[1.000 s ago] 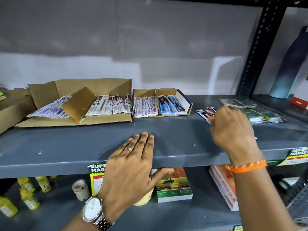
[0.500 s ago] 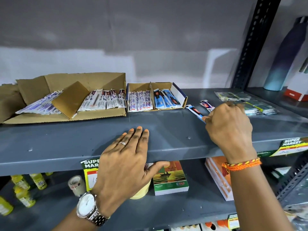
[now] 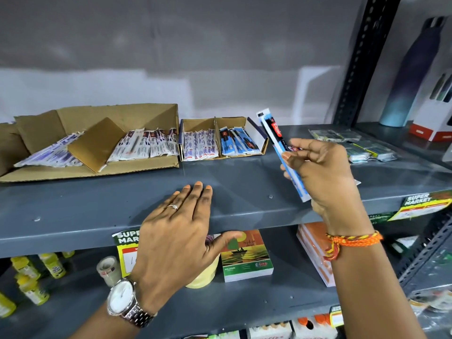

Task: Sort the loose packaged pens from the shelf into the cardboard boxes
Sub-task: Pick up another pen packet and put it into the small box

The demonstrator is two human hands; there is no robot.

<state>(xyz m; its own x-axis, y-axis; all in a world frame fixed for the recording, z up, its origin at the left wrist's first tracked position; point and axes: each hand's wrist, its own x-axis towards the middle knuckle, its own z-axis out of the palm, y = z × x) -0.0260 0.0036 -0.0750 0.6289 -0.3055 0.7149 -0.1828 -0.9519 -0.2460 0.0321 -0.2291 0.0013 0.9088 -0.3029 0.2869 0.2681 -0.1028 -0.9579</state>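
My right hand (image 3: 322,172) holds blue-and-white packaged pens (image 3: 276,138) upright above the grey shelf (image 3: 122,204), just right of the small cardboard box (image 3: 255,129). That box has two compartments, white packs on the left and blue packs on the right. A large cardboard box (image 3: 122,113) to the left holds several white and purple pen packs, split by a loose cardboard flap. My left hand (image 3: 181,228) lies flat on the shelf's front edge, fingers together, holding nothing. Loose greenish pen packs (image 3: 352,143) lie on the shelf at the right.
A black perforated upright (image 3: 359,59) bounds the shelf on the right; beyond it stand a dark bottle (image 3: 411,77) and a red-and-white box. On the lower shelf are yellow bottles, tape rolls, a notepad and orange books. Supermarket price tags hang from the shelf edge.
My right hand has lifted the blue packaged pens off the shelf and turned them upright. My left hand has stayed on the shelf edge.
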